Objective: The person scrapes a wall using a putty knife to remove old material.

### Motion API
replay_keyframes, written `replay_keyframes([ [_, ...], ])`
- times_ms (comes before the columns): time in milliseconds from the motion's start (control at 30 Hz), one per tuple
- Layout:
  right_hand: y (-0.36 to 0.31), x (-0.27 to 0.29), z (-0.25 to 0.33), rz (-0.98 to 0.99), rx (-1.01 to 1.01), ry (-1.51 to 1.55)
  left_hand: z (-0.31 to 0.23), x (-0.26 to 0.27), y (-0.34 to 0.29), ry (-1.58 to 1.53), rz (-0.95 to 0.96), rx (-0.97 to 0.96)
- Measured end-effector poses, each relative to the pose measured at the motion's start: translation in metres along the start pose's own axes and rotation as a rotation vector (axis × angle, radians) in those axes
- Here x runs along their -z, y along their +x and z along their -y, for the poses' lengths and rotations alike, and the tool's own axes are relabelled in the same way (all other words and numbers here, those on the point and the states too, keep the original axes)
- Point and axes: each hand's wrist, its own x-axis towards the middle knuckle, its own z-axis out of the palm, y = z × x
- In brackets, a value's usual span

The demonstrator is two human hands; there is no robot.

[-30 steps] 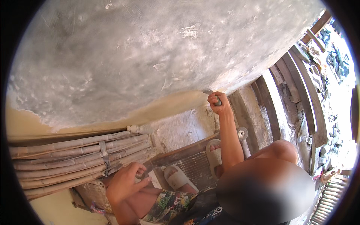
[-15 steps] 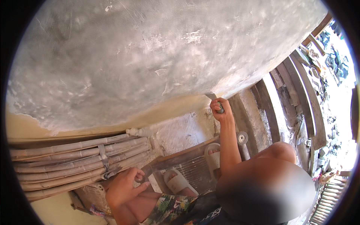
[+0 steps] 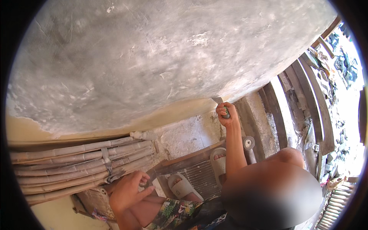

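Note:
My right hand (image 3: 226,115) is closed around the greenish handle of a scraper (image 3: 217,100). The scraper's flat metal blade lies at the lower part of the wall (image 3: 145,61), where the grey, patchy surface meets a band of cream paint. Over by my bent left leg, my left hand (image 3: 130,191) hangs loosely curled, its thumb apart from the fingers. I see nothing held in it, though the palm side is partly hidden.
Bundled bamboo poles (image 3: 76,165) lie along the wall at left. My feet, in light slide sandals (image 3: 184,188), rest on a slatted wooden platform (image 3: 195,174). Wooden planks (image 3: 306,96) and scattered debris (image 3: 341,65) are at right.
The scraper and my right hand have shifted very slightly, and more of the blade shows against the wall. My left hand stays by my leg. The whole view has moved a little.

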Motion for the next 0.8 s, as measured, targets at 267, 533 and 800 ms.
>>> replay_keyframes([
  [267, 0.009, -0.002, 0.015, 0.037, -0.122, 0.089, -0.008, 0.003, 0.004, -0.019, 0.052, 0.042],
  [533, 0.003, 0.003, 0.007, -0.013, -0.078, 0.016, -0.008, -0.001, 0.005, -0.025, 0.006, 0.028],
  [800, -0.002, -0.01, -0.011, 0.022, 0.01, -0.122, -0.009, 0.003, 0.001, -0.023, 0.022, 0.064],
])
